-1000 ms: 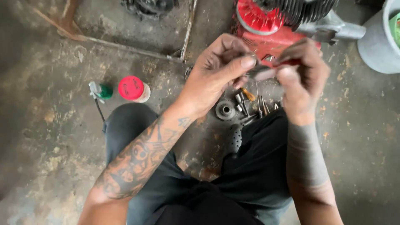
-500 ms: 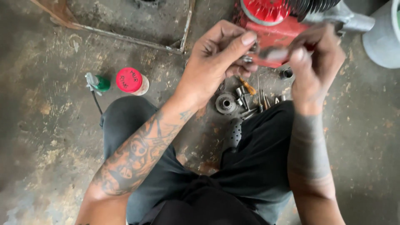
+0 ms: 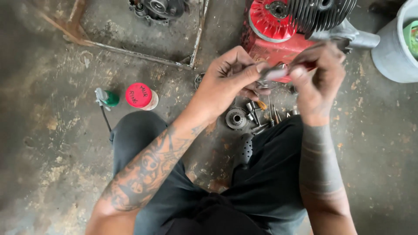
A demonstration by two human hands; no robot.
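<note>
While both hands are held up over the floor, a small grey metal part (image 3: 275,72) is pinched between them. Left hand (image 3: 233,78): thumb and fingers closed on the part's near end, fingers curled. Right hand (image 3: 320,78): fingertips closed on the far end of the same part, with something red partly seen at the grip; what it is cannot be told, as it is blurred. The part is held in the air, just in front of the red engine (image 3: 278,30) at 12 o'clock, apart from the floor.

Below the hands, at 6 o'clock of the part, a round metal gear (image 3: 236,118) lies on the concrete floor (image 3: 52,143), with a loose cluster of bolts and small tools (image 3: 261,115) just beside it at 3 o'clock. A black perforated piece (image 3: 247,148) lies between the knees, near the gear at 6 o'clock.

Well apart at 9 o'clock: a jar with a red lid (image 3: 140,95), and a small green bottle (image 3: 109,98) just beside it, further out at 9 o'clock. A rusty metal frame (image 3: 143,54) is seen at 11 o'clock, with a dark engine part (image 3: 159,8) inside it. A grey bucket (image 3: 392,52) stands at 2 o'clock, near the engine's grey exhaust stub (image 3: 357,39).
</note>
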